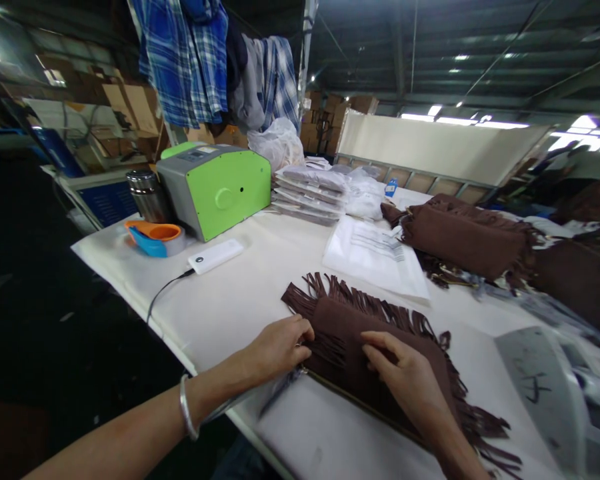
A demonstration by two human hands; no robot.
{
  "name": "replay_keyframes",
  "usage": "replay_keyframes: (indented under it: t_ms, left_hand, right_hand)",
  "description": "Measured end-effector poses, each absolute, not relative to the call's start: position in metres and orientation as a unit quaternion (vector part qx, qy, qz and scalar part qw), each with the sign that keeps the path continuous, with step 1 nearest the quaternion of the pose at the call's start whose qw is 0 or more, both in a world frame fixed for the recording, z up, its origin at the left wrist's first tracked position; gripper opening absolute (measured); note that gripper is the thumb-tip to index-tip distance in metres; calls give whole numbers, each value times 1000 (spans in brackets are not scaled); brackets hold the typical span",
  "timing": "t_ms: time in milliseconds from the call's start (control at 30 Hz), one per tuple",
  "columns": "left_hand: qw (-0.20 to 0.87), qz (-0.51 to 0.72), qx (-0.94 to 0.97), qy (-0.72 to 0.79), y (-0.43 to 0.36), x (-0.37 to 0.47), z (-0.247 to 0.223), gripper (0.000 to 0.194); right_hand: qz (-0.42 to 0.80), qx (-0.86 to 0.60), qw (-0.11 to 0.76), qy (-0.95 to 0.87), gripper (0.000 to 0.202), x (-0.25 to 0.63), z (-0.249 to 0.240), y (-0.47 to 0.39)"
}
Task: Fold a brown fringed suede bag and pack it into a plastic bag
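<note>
A dark brown fringed bag (pixel 400 333) lies flat on the white table in front of me, its zip edge towards me. Fringe strips stick out along its far side and both ends, and some lie folded over its left part. My left hand (pixel 283 343) is at the bag's left end, fingers curled and closed on the fringe there. Above the middle of the bag is my right hand (pixel 405 370), thumb and fingertips drawn together near its surface. Whatever the right fingertips may hold is too small to make out. A silver bangle (pixel 186 407) circles my left wrist.
On the table (pixel 205 313) stand a green and grey machine (pixel 230 190), a steel flask (pixel 147 197), tape rolls (pixel 163 233) and a cabled white power bank (pixel 216 256). Behind are stacked plastic-wrapped packets (pixel 310 190) and a printed white bag (pixel 375 253). More brown bags (pixel 470 237) lie right, near a grey object (pixel 540 393).
</note>
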State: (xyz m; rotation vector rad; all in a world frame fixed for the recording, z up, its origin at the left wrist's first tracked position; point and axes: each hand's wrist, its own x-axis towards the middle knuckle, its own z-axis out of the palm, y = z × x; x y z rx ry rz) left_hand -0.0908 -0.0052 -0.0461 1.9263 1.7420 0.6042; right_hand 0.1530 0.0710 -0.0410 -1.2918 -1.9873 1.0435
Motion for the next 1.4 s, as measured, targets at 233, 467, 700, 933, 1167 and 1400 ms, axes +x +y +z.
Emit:
replay_keyframes:
  t_ms: [233, 467, 700, 933, 1167, 1400]
  left_hand:
    - [220, 169, 683, 675, 10, -73, -35, 16]
    - [186, 139, 706, 669, 13, -42, -26, 17]
    - [25, 106, 778, 618, -1, -10, -30, 13]
    - [-110, 64, 822, 555, -15, 14, -31, 10]
    - [-7, 150, 634, 758, 23, -89, -3, 16]
    - [-4, 101, 543, 834, 68, -131, -48, 31]
  right_hand:
    - [441, -491, 321, -679, 37, 158, -60, 78]
    - [489, -461, 372, -641, 42, 164, -58, 77]
    - [490, -456, 372, -643, 39, 165, -58, 76]
    - [440, -461, 334, -694, 37, 167, -57, 81]
    - [173, -301, 328, -879, 43, 134, -38, 63]
    - [70, -211, 101, -970, 66, 106, -75, 64]
